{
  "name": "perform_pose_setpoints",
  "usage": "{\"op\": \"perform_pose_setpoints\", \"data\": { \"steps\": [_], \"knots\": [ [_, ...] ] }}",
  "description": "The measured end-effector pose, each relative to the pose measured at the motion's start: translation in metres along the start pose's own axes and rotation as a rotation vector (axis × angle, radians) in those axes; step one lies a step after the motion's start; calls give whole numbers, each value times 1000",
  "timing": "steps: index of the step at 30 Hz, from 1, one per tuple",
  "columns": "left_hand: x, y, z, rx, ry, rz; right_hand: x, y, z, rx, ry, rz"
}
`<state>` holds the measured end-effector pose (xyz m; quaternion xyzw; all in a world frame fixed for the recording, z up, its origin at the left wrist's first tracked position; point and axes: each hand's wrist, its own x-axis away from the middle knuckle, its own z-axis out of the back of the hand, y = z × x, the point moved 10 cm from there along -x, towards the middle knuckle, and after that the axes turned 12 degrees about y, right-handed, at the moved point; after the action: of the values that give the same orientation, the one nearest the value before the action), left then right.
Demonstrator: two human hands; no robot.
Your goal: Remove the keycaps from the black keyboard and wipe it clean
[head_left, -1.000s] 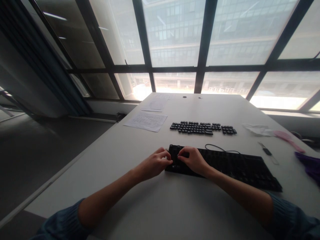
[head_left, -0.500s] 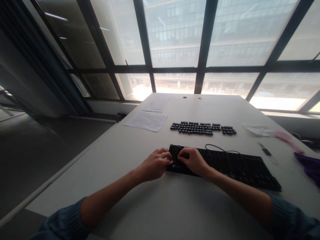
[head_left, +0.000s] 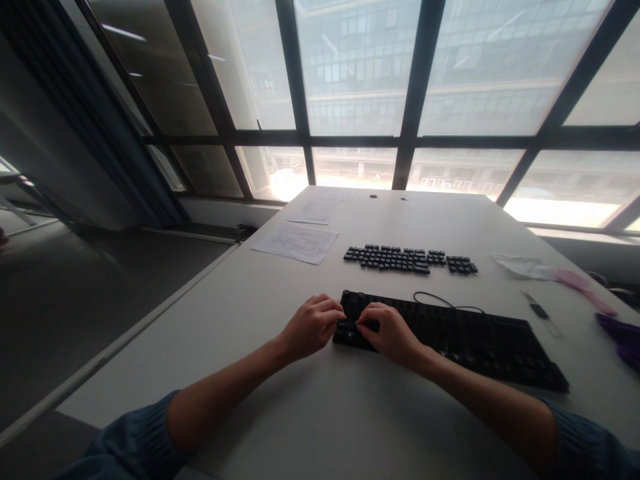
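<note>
A black keyboard [head_left: 480, 337] lies slantwise on the white table, many of its key places bare and dark. My left hand [head_left: 316, 323] is at its left end, fingers curled and pressed together against the edge. Over the left part of the keys, my right hand [head_left: 389, 331] is closed in a pinch, thumb and index fingertip meeting low on the board. Whatever is between those fingertips is too small to make out. Beyond the keyboard, loose black keycaps [head_left: 395, 259] stand in rows, laid out like a keyboard.
Printed sheets [head_left: 296, 243] lie at the far left of the table [head_left: 240, 400]. The keyboard's cable [head_left: 434, 297] loops behind it. To the right are a dark-handled tool with wire loops [head_left: 539, 311], a crumpled white tissue [head_left: 525, 267], a pink hairbrush-like item [head_left: 583, 288] and purple cloth [head_left: 623, 337].
My right hand's pinch has shifted slightly toward the keyboard's near edge. The left fingers have drawn back a little at the left end. The whole view has shifted slightly.
</note>
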<state>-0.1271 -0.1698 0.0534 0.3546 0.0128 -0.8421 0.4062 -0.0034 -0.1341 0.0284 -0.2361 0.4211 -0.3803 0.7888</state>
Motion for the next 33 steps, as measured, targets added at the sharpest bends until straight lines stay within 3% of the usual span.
{"op": "perform_pose_setpoints", "data": {
  "steps": [12,27,33],
  "knots": [
    [5,-4,-13,65,-50,9,4,-5,-3,31,-6,85],
    [5,-6,-15,87,-38,29,12,-27,-7,333,-131,245],
    [-5,-13,-1,110,39,68,10,-29,-3,293,-144,209]
  ]
}}
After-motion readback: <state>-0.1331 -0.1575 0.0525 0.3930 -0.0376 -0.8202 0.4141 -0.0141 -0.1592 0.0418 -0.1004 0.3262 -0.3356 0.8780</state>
